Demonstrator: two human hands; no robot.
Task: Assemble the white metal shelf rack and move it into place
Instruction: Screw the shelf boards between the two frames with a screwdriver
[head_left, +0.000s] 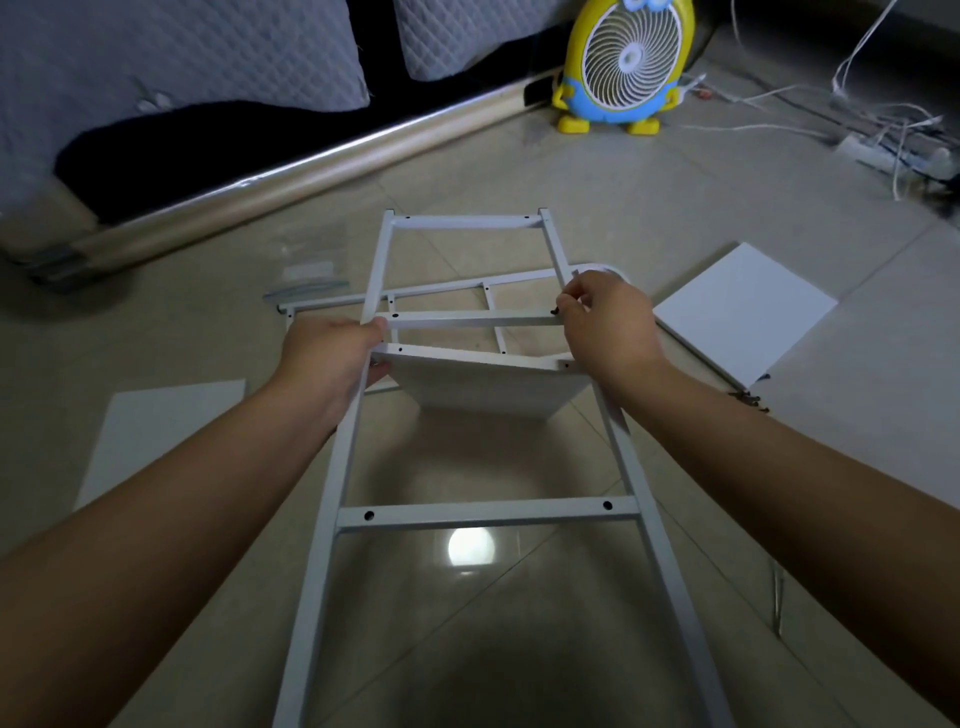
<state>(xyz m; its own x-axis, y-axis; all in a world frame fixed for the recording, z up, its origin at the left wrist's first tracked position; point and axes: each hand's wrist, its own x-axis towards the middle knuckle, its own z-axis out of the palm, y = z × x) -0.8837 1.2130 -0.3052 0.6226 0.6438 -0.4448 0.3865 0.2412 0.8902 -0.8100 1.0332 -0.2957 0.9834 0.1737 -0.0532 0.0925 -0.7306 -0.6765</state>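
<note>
A white metal ladder-shaped side frame (488, 512) runs from the bottom of the head view up to the middle, lifted off the floor. My left hand (332, 358) grips its left rail together with the corner of a white shelf board (488, 387) held under the middle rung. My right hand (608, 322) pinches a small black screw (555, 311) at the right end of that rung. A second white side frame (441, 291) lies flat on the floor beneath.
Two more white shelf boards lie on the tiled floor, one at the right (743, 312), one at the left (156, 436). Loose black screws (750, 400) sit by the right board. A yellow fan (623, 62), cables and a power strip (893, 156) stand behind; a bed base (311, 166) crosses the left.
</note>
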